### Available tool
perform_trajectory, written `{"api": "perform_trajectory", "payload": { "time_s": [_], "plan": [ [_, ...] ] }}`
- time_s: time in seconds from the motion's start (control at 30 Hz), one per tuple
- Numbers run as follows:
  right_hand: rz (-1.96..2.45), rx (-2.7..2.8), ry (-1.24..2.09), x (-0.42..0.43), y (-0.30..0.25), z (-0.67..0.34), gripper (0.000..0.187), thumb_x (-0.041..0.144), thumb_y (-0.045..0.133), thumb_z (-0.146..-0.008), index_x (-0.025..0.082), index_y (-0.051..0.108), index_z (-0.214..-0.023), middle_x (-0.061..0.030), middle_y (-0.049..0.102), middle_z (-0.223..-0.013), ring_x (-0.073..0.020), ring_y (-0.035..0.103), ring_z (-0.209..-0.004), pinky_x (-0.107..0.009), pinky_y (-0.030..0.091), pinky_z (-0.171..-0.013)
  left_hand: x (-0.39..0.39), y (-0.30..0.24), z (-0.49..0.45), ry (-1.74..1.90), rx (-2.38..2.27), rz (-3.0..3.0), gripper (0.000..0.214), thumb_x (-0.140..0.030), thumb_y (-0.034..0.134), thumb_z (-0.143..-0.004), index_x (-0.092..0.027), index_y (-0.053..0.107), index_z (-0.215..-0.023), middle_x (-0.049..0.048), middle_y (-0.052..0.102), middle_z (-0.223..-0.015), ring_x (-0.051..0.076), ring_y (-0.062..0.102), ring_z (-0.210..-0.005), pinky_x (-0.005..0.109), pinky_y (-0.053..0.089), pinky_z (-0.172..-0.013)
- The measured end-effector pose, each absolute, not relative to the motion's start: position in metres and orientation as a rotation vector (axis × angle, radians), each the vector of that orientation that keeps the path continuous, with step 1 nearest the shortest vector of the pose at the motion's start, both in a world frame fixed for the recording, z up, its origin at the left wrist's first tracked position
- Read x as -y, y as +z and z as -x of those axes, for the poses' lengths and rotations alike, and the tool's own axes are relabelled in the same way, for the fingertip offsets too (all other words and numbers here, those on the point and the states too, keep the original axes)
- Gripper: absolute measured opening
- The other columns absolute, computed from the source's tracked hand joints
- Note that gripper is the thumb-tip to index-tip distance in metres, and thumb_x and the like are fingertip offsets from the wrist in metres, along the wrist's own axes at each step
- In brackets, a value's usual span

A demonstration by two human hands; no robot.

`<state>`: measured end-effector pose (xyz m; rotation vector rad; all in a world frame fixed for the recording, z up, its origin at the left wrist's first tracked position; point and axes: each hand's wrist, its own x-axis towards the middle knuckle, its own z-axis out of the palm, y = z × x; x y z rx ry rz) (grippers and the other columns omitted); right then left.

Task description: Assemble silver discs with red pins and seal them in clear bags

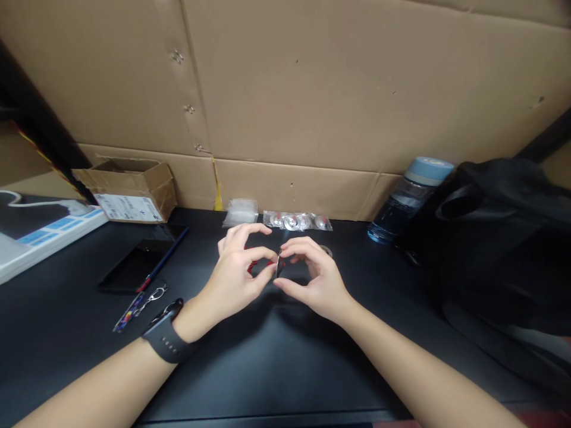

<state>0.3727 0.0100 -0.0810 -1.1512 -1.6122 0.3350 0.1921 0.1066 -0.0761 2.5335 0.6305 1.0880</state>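
Above the middle of the black table, my right hand (319,274) grips a thin, dark, flat piece (279,264) by its edges, between thumb and fingertips. The piece stands on edge, so its face barely shows; it looks like a small disc. My left hand (243,264) is at its left face, thumb and forefinger pinched together against it, the other fingers raised. Whether those two fingertips hold something small there, I cannot make out. Red items (251,261) lie behind my left hand, mostly hidden. A ring-shaped thing (327,251) shows partly behind my right hand.
Clear packets with round silver pieces (292,222) and a stack of clear bags (241,212) lie at the cardboard wall (294,107). Leftward are a small carton (129,187), phone (145,258), keyring (138,306) and power strip (53,238). A bottle (405,199) and black bag (499,249) stand right.
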Motion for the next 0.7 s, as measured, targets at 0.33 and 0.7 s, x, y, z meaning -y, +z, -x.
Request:
{"api": "perform_trajectory", "payload": {
  "time_s": [0.33, 0.7],
  "plan": [
    [1.155, 1.552, 0.470, -0.0116, -0.0876, -0.3744, 0.038, 0.032, 0.085, -0.081, 0.027, 0.066, -0.114, -0.0065, 0.068, -0.113, -0.0232, 0.067, -0.104, -0.039, 0.058, -0.088, -0.1066, -0.0740, -0.1913, 1.153, -0.678, -2.538, 0.011, -0.029, 0.069, -0.089, -0.028, 0.079, -0.084, 0.0067, 0.061, -0.127, 0.034, 0.048, -0.125, 0.056, 0.039, -0.104],
    [1.105, 1.416, 0.624, -0.0093, -0.0835, -0.3697, 0.024, 0.031, 0.061, -0.099, 0.025, 0.053, -0.121, -0.0059, 0.068, -0.105, -0.0191, 0.067, -0.097, -0.035, 0.054, -0.086, -0.1075, -0.0731, -0.1910, 1.273, -0.661, -2.499, 0.010, -0.025, 0.071, -0.088, -0.028, 0.079, -0.084, 0.0056, 0.062, -0.121, 0.030, 0.053, -0.120, 0.051, 0.040, -0.103]
  ]
}}
